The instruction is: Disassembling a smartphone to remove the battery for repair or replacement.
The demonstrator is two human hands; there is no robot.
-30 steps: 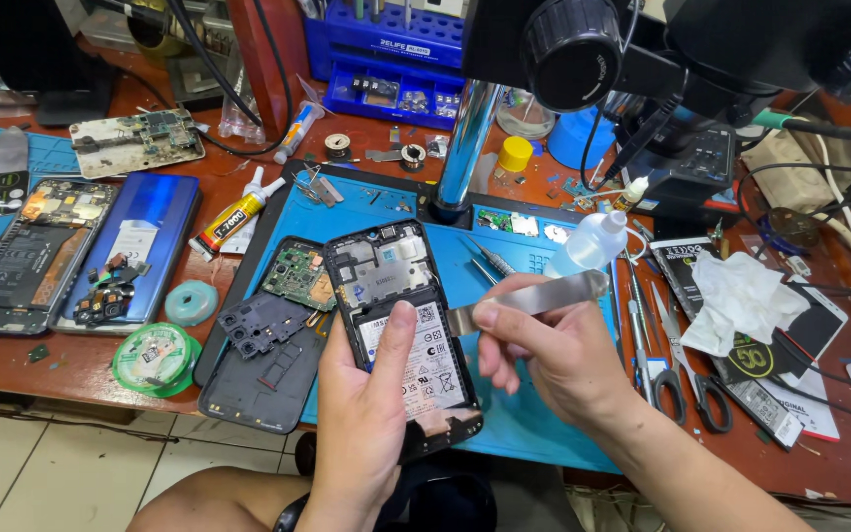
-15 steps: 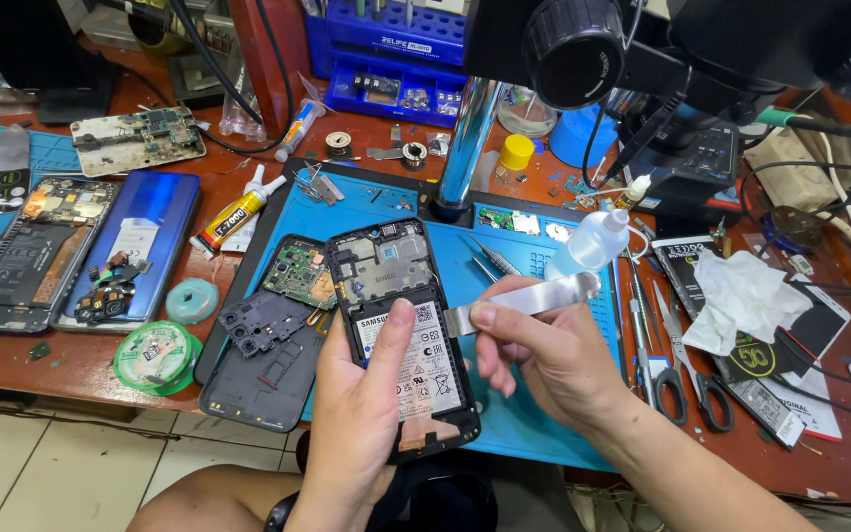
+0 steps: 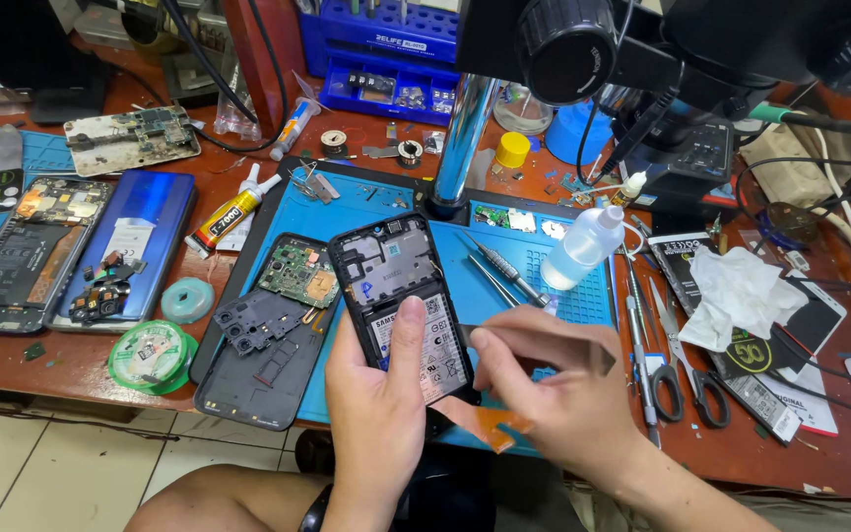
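My left hand (image 3: 376,414) holds an opened black phone (image 3: 386,266) from below, its back cover off, with the thumb lying on the battery label. My right hand (image 3: 554,384) is curled against the phone's lower right edge, fingertips pinched there around a flat metal pry tool that the hand mostly hides. An orange-brown strip (image 3: 492,426) sticks out under the phone between the two hands. Both hands hover over the near edge of the blue work mat (image 3: 544,266).
On the mat lie a green circuit board (image 3: 297,276), a black rear frame (image 3: 258,365), tweezers (image 3: 504,266) and a clear bottle (image 3: 583,246). Scissors (image 3: 687,369) and a white tissue (image 3: 736,291) lie to the right. Left are a glue tube (image 3: 233,212), a blue phone (image 3: 135,236) and a tape roll (image 3: 150,355). A microscope (image 3: 642,39) hangs overhead.
My right hand has dropped from above the mat to the phone's right edge, and the metal tool that stuck out leftward is now tucked under the fingers. The left hand keeps its hold.
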